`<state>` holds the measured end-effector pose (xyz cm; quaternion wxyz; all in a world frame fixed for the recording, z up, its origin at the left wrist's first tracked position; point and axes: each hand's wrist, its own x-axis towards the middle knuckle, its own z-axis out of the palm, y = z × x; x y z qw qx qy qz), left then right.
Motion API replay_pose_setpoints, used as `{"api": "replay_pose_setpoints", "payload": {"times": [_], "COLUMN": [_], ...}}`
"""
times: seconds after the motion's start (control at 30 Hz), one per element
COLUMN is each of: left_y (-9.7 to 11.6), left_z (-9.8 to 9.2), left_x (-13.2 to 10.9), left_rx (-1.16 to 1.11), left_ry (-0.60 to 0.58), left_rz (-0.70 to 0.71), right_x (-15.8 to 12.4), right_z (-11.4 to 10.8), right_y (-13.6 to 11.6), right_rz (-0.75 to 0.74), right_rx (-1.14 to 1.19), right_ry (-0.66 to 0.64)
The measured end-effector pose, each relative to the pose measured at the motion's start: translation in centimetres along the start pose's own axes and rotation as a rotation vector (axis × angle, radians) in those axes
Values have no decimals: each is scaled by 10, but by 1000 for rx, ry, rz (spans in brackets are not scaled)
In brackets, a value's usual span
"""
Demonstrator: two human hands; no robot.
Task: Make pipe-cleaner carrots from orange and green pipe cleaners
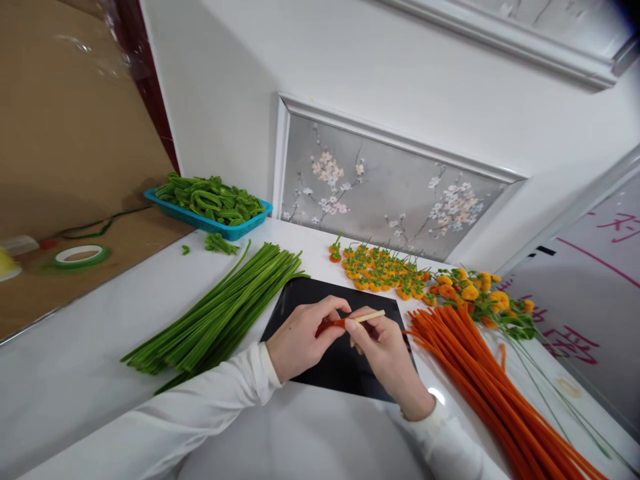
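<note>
My left hand (301, 337) pinches an orange fuzzy stem (330, 325) over a black mat (335, 370). Close by on the right, my right hand (383, 347) grips a thin pale wooden stick (371, 316) against the stem's other end. The stick points to the right and slightly up. Fingers hide part of the stem, so whether it is wound round the stick cannot be seen. To the right lies a bundle of orange fuzzy stems (480, 373), and to the left a bundle of green ones (225, 313).
A blue basket (215, 227) of green looped pieces stands at the back left. Small orange flowers (375, 267) sit behind the mat, with larger ones (470, 292) at the right. A tape roll (81, 256) lies on brown board at the far left.
</note>
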<state>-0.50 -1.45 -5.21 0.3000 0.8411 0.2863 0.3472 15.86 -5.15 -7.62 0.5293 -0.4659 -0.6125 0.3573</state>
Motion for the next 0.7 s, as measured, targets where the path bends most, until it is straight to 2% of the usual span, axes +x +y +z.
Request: {"api": "replay_pose_setpoints", "payload": {"times": [0.17, 0.43, 0.7], "left_y": [0, -6, -4], "left_z": [0, -3, -3], "left_x": [1, 4, 7], "left_rx": [-36, -85, 18], "left_ry": [-23, -113, -68], "left_rz": [1, -136, -82], "right_x": [0, 0, 0], "right_z": [-3, -7, -4], "right_y": [0, -1, 1], "right_rz": [-34, -47, -37], "right_rx": [-33, -58, -28], "right_ry": [6, 10, 5]}}
